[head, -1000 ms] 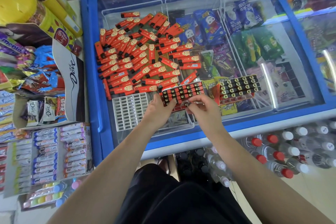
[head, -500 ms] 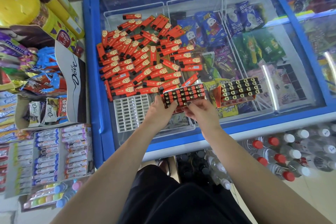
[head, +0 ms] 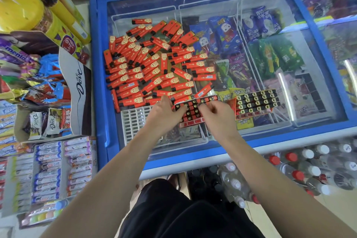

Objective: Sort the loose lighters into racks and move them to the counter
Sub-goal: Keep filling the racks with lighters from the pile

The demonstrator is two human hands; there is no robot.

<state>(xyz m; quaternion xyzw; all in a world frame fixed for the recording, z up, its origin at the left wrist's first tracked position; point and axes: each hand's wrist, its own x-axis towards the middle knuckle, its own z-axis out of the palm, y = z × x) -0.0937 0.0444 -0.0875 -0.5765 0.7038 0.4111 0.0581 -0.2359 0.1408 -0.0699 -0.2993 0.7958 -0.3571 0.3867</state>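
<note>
Now both hands have shifted onto the near rack [head: 193,111] of lighters on the freezer lid [head: 318,102]: left hand [head: 164,114] clasps its left edge, right hand [head: 217,111] curls over its top, seemingly seating the last pieces; loose lighters [head: 152,65] remain beyond the grip.

A person seen from above, both forearms bare to the elbow with no sleeves, watch or rings showing; left hand [head: 164,116] and right hand [head: 218,116] ungloved; dark black shorts [head: 183,218] cover the lap below.
</note>
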